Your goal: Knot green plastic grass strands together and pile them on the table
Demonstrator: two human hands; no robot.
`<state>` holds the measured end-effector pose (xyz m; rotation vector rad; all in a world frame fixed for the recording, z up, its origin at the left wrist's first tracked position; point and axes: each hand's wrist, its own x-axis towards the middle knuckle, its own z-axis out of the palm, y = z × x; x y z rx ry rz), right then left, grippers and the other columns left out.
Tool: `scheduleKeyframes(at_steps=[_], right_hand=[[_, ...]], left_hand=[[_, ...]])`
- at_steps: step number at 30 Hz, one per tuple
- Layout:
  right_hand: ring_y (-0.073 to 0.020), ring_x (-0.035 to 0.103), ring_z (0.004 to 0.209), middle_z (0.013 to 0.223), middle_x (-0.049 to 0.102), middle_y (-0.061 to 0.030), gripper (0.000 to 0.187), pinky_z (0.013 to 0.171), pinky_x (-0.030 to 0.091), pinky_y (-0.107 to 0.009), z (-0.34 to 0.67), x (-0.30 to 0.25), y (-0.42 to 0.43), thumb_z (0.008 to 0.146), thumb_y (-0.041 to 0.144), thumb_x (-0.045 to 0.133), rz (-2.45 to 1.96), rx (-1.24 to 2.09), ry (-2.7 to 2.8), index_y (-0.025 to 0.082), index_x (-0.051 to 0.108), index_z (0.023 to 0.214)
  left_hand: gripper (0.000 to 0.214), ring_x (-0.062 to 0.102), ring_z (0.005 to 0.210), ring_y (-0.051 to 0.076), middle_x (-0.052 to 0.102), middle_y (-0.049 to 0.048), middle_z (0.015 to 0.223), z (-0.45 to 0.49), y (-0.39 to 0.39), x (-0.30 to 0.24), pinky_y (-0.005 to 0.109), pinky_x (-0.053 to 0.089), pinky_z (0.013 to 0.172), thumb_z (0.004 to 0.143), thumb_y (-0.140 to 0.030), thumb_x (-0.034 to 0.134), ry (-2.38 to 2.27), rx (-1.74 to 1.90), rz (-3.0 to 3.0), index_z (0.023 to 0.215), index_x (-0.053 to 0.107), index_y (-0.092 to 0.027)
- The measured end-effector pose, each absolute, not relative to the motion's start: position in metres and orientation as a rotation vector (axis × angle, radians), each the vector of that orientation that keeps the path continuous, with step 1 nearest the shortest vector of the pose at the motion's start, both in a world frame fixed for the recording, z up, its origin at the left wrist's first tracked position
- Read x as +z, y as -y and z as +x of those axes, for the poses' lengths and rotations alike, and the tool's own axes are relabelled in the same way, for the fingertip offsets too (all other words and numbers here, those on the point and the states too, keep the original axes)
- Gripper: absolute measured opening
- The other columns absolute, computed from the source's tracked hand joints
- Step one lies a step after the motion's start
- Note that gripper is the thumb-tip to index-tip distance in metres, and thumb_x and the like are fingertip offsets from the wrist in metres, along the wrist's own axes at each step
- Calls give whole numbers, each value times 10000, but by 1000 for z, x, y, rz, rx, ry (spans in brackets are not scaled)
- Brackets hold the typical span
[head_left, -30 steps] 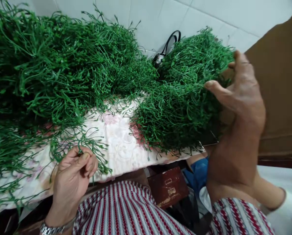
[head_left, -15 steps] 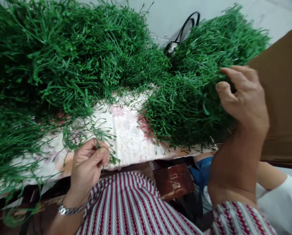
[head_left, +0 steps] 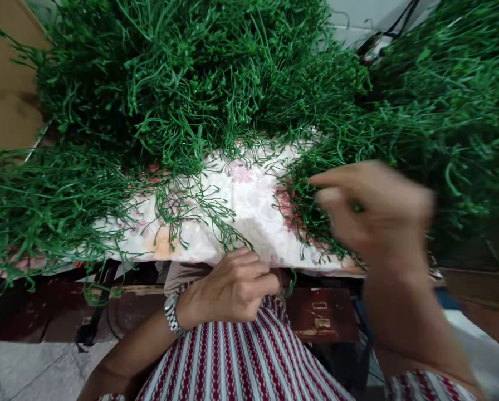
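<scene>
My left hand point(head_left: 235, 284), with a metal watch at the wrist, is closed at the table's front edge above my lap. Its fingers are curled round green sprigs, and a short green end point(head_left: 292, 281) shows beyond the knuckles. Just past the fingers, loose sprigs point(head_left: 220, 214) lie on the flowered cloth point(head_left: 253, 206). My right hand point(head_left: 370, 209) is smeared by motion over the near edge of the right-hand pile of thin green sprigs point(head_left: 450, 139). Its thumb and forefinger are bent with a gap between them; whether it holds anything is unclear.
A large heap of sprigs point(head_left: 182, 83) fills the back, and a lower one point(head_left: 53, 206) lies at left. Cardboard point(head_left: 11, 83) stands at far left. Behind the heaps is a black strap point(head_left: 402, 19). Brown wood point(head_left: 324, 314) shows below the table edge.
My left hand has moved right and turned knuckles up, over my lap. My right hand has come left and down from the pile's right side. The view has shifted left.
</scene>
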<state>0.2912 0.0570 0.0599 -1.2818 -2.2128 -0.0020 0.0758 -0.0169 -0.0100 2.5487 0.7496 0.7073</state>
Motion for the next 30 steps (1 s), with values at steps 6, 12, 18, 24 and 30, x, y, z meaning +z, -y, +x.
scheduleKeyframes(at_steps=[6, 12, 18, 24, 30], right_hand=[[-155, 606, 643, 782, 663, -67, 276, 542, 401, -252, 200, 0, -62, 847, 398, 550, -1125, 507, 2652, 155, 643, 942], [-185, 593, 912, 1000, 629, -82, 294, 801, 475, -312, 255, 39, -48, 843, 355, 564, -1177, 43, 2352, 191, 589, 1086], [-407, 141, 1361, 1440, 227, -220, 1111, 1097, 147, -564, 376, 106, -55, 539, 533, 778, -1944, -744, 1723, 138, 234, 1423], [-317, 151, 1390, 1498, 118, -190, 1117, 1088, 268, -437, 428, 111, -93, 597, 484, 759, -2156, -81, 1998, 202, 103, 1456], [-197, 590, 1014, 1169, 606, -79, 574, 871, 449, -298, 439, 111, -97, 707, 265, 655, -2047, -318, 1785, 250, 515, 1264]], left_hand=[[166, 423, 633, 154, 495, 11, 656, 81, 20, -19, 303, 300, 588, 721, -44, 425, -696, 671, 2685, 722, 518, -181], [190, 458, 648, 162, 515, 32, 629, 66, 20, -21, 316, 373, 622, 734, -19, 408, -833, 921, 2454, 709, 525, -167], [223, 558, 673, 161, 593, 37, 679, 60, 16, -25, 321, 450, 663, 770, 6, 413, -855, 1018, 2319, 811, 528, -181], [243, 570, 649, 159, 600, 31, 649, 67, 15, -21, 301, 461, 636, 766, 15, 399, -837, 1062, 2331, 812, 537, -180], [221, 549, 624, 149, 572, 19, 630, 65, 16, -23, 296, 463, 650, 785, 4, 393, -861, 1029, 2309, 791, 518, -177]])
